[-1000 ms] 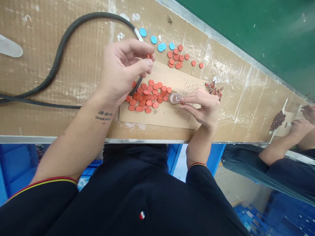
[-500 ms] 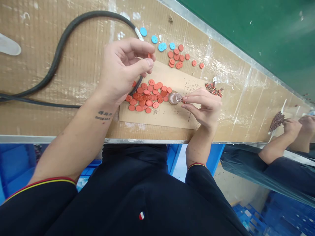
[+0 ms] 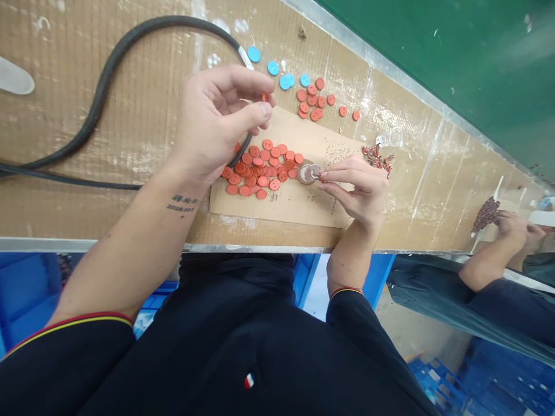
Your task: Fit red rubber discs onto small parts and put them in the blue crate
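Note:
My left hand (image 3: 221, 115) is raised over the table, thumb and fingers pinching a red disc (image 3: 265, 97) seen edge-on. Below it, a pile of red two-hole discs (image 3: 260, 167) lies on a flat cardboard sheet (image 3: 303, 212). At the right end of the pile stands a small clear round container (image 3: 307, 173) with pale contents. My right hand (image 3: 362, 188) is closed beside it, its fingertips pinching a small red-and-dark piece at the container's edge; the fingers partly hide it. Tiny dark specks (image 3: 338, 151) are scattered on the sheet nearby.
Blue discs (image 3: 273, 68) and more red discs (image 3: 312, 100) lie beyond the sheet. Small red-and-black pieces (image 3: 377, 159) are heaped past my right hand. A black cable (image 3: 102, 86) loops at left. Another person's hand (image 3: 511, 225) works at far right near a dark-red heap (image 3: 486, 214).
Both my hands stay almost in place, still pinching. At far right, the other person's hands have shifted slightly.

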The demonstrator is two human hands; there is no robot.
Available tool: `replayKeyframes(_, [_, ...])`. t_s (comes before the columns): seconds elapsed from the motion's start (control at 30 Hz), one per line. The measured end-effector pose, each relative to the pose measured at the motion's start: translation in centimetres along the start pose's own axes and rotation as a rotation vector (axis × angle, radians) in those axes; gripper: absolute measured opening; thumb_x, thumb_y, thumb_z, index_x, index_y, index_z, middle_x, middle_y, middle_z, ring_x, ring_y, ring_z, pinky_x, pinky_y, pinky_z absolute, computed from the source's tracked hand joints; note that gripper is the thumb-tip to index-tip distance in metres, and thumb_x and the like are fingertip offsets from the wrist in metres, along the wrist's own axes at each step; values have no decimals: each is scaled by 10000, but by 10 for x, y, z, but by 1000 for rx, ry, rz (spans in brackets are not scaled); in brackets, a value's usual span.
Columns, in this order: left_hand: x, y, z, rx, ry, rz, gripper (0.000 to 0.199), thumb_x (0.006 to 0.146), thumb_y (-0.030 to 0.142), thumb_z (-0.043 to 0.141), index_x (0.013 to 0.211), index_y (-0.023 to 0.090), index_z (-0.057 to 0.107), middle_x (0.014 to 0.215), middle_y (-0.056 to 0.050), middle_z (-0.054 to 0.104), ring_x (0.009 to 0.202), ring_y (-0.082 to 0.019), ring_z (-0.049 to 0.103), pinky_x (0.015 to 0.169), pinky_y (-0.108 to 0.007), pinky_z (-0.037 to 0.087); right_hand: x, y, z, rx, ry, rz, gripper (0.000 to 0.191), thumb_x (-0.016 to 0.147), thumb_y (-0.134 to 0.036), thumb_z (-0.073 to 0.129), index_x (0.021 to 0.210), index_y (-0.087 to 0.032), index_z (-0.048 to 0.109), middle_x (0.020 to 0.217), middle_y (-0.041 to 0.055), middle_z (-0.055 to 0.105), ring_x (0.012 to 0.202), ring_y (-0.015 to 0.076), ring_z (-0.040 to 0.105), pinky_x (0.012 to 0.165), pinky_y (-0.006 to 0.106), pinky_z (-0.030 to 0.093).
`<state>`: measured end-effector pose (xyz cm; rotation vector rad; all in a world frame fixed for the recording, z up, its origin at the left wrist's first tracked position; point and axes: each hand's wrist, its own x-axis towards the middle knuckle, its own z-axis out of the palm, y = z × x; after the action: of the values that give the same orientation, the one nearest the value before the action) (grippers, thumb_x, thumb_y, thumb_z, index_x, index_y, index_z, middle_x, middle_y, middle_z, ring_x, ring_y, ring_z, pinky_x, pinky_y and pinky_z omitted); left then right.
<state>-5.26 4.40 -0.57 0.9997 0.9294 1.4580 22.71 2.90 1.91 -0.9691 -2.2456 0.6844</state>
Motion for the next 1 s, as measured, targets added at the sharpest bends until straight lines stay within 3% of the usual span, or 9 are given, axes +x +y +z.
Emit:
replayKeyframes(0.2, [1, -2, 0, -10, -14, 33, 235, 695, 162, 807, 873, 306, 855, 831, 0, 750, 608, -133, 590, 589, -363, 482, 0, -1, 1, 16, 45, -82, 136, 888, -300, 844, 1004, -367, 817, 903, -55, 852, 811, 179, 800, 736, 361, 642])
replayKeyframes(0.33, [0, -2, 0, 3, -6, 16, 189, 703, 201, 863, 873, 280, 846, 833, -12, 745, 618, -135, 600, 594, -369, 496, 0, -1, 1, 22, 40, -83, 129, 891, -297, 842, 1000, -362, 820, 905, -50, 852, 818, 181, 796, 741, 362, 630])
replayKeyframes(0.67, [-1, 1, -2, -103, -58, 11, 188, 778, 104, 906, 906, 227, 845, 852, 13, 777, 647, -90, 632, 586, -267, 517, 1, -3, 0, 25, 61, -117, 124, 883, -279, 853, 990, -333, 819, 902, -49, 854, 803, 162, 801, 715, 332, 630])
replayKeyframes(0.73, [0, -3, -3, -130, -70, 10, 199, 776, 92, 921, 920, 201, 839, 853, 8, 784, 646, -86, 643, 590, -249, 529, 0, -1, 0, 37, 121, -110, 93, 883, -315, 855, 968, -326, 819, 874, -46, 845, 794, 165, 798, 702, 339, 633])
replayKeyframes(0.83, [1, -9, -3, -172, -59, -37, 225, 758, 130, 952, 929, 182, 816, 837, -3, 784, 649, -97, 674, 607, -236, 562, 0, 2, -1, 98, 315, -142, 107, 874, -356, 865, 963, -326, 813, 822, -51, 815, 759, 157, 781, 677, 335, 631])
replayKeyframes(0.9, [0, -10, -1, -213, -49, -91, 245, 750, 183, 964, 931, 198, 799, 842, -10, 785, 677, -120, 708, 630, -241, 591, 5, 0, -4, 137, 445, -181, 139, 882, -355, 859, 1009, -340, 806, 817, -58, 794, 746, 141, 765, 658, 317, 625])
replayKeyframes(1.0, [-3, -5, 2, -288, -126, -103, 340, 724, 330, 995, 988, 225, 807, 883, -25, 801, 694, -130, 731, 658, -239, 629, 20, -13, -7, 172, 550, -231, 199, 894, -320, 849, 1081, -358, 791, 854, -58, 774, 768, 126, 755, 646, 289, 617])
